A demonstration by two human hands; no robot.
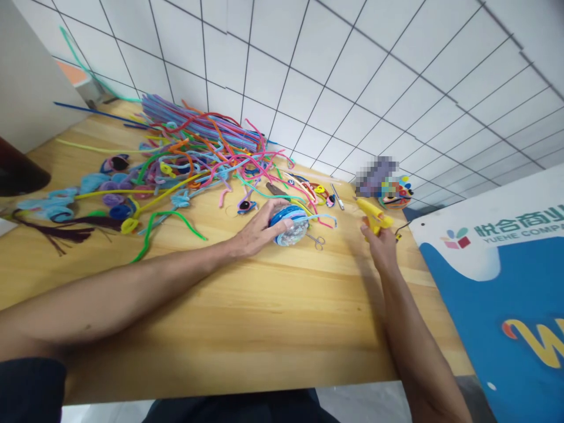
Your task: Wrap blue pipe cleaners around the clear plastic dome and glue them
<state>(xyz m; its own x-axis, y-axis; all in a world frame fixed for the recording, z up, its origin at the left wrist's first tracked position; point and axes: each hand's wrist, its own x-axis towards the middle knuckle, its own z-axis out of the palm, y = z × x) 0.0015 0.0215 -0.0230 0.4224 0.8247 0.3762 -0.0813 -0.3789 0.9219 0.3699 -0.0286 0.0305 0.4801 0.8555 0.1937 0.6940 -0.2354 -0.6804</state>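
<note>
My left hand (259, 229) wraps round the far left side of a round coil of blue and white pipe cleaners (291, 228). A loose pale blue end sticks out of the coil to the right. My right hand (380, 244) grips a yellow hot glue gun (373, 216), its nozzle pointing up and left, apart from the coil. Beside the coil, on the right, lie small scissors (319, 241), partly hidden under it. Just behind the coil are a dark-handled tool (277, 191) and a small piece with a black eye (247, 205).
A heap of loose pipe cleaners (211, 158) and a purple bundle (194, 120) lie at the back left of the wooden table (247, 329). A pen (338, 197) lies near the tiled wall (282, 70). A blue and white panel (497, 282) borders the right side. A dark object (20, 167) stands far left.
</note>
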